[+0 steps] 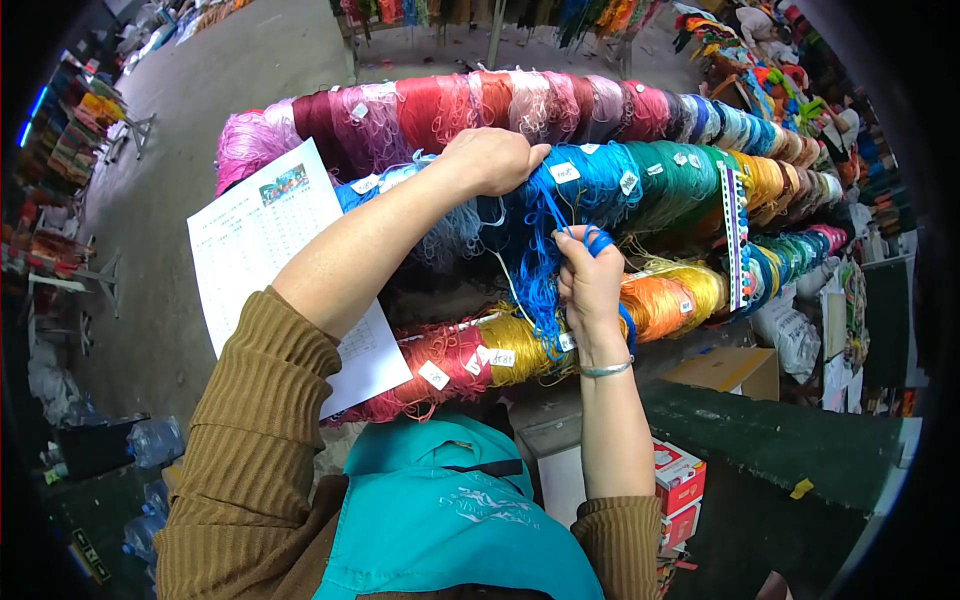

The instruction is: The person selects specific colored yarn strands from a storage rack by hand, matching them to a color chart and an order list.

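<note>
You were partway through drawing a strand out of the blue skein (590, 185), which hung in the middle row of the yarn rack (735, 235), just right of the printed sheet (265, 240) propped against the skeins. Your left hand (492, 160) lay over the top of that skein, fingers curled down into the threads and pinning the bundle in place. Your right hand (590, 280), just below the skein, had its grip closed on a blue strand (598, 238), a loop of it wound round the fingers and a taut length running up into the bundle. White tags (565, 172) sat on the skein beside your left hand. Below it hung the yellow skein (520, 345) and the orange skein (660, 300), close under your right wrist.

As I judged it, the strand was separated but not yet free. The next move called for a steady pull away from the skein while the left hand kept the bundle from dragging, with care not to snag neighbouring threads.
</note>
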Tool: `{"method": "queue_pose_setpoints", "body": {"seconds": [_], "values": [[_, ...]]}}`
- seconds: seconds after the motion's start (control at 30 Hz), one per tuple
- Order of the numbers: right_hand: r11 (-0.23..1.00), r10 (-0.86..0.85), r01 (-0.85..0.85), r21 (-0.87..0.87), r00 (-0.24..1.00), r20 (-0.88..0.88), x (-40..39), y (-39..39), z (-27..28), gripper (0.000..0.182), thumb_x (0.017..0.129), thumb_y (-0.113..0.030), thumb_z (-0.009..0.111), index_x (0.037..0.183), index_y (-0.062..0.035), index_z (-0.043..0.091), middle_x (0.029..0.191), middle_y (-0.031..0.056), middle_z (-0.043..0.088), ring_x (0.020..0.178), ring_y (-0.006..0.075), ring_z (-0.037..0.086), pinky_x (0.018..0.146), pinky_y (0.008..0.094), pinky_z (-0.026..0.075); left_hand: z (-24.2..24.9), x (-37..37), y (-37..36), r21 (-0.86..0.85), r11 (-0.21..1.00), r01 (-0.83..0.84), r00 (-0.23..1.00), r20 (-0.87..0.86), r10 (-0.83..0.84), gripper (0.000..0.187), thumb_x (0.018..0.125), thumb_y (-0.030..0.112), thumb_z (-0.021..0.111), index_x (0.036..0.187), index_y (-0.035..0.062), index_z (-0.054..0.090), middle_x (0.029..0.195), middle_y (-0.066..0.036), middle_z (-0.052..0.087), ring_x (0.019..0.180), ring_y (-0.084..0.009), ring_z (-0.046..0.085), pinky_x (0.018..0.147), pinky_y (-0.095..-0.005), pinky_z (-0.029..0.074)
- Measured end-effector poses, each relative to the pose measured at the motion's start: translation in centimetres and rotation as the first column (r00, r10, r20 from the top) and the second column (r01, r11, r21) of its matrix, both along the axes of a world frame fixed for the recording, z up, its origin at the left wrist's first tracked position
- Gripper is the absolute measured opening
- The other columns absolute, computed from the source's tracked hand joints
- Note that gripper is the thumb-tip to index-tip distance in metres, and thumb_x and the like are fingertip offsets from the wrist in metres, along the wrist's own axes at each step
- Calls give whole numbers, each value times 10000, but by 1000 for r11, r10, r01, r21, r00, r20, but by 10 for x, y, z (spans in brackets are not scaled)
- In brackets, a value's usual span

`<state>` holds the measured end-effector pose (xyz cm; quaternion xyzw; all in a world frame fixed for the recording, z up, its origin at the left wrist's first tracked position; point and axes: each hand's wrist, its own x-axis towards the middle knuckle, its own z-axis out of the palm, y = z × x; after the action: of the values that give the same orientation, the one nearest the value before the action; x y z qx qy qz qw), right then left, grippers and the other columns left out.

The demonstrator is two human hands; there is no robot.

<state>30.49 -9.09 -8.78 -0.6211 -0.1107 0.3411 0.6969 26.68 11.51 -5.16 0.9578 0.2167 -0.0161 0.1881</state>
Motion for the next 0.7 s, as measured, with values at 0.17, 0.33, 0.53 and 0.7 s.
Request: {"method": "queue_pose_setpoints", "body": {"seconds": [0.17, 0.33, 0.53, 0.7], "values": [[955, 103, -47, 294, 979, -178, -6, -5, 3, 72, 907, -17, 568, 846, -53, 561, 538, -61, 354, 382, 28, 254, 360, 201, 196, 2, 0, -1, 3, 1000, 2, 1000, -5, -2, 688, 1022, 487, 287, 878, -39, 706, 925, -258, 677, 960, -424, 646, 879, -519, 482], [897, 209, -103, 430, 956, -206, -9, -15, 0, 91, 884, 25, 517, 870, -64, 525, 633, -30, 436, 423, 29, 281, 386, 201, 228, 1, 0, 0, 0, 1000, 7, 1000, 0, -7, 686, 1021, 488, 286, 883, -35, 708, 927, -255, 678, 966, -420, 644, 882, -514, 481], [919, 139, -51, 391, 970, -200, -15, -15, 8, 63, 895, 7, 519, 878, -53, 520, 691, -3, 512, 446, 34, 315, 411, 182, 242, -1, 0, 0, -2, 1000, 1, 1000, 9, -1, 683, 1020, 488, 287, 885, -31, 710, 927, -257, 676, 968, -419, 643, 885, -511, 479], [926, 192, -131, 353, 971, -141, -15, -18, 10, 27, 920, -24, 500, 922, -49, 509, 851, 126, 661, 443, 45, 381, 417, 160, 289, -3, 1, 0, 5, 1000, -1, 1000, 21, 1, 683, 1019, 491, 288, 878, -29, 709, 921, -257, 676, 960, -421, 645, 879, -515, 479]]}}
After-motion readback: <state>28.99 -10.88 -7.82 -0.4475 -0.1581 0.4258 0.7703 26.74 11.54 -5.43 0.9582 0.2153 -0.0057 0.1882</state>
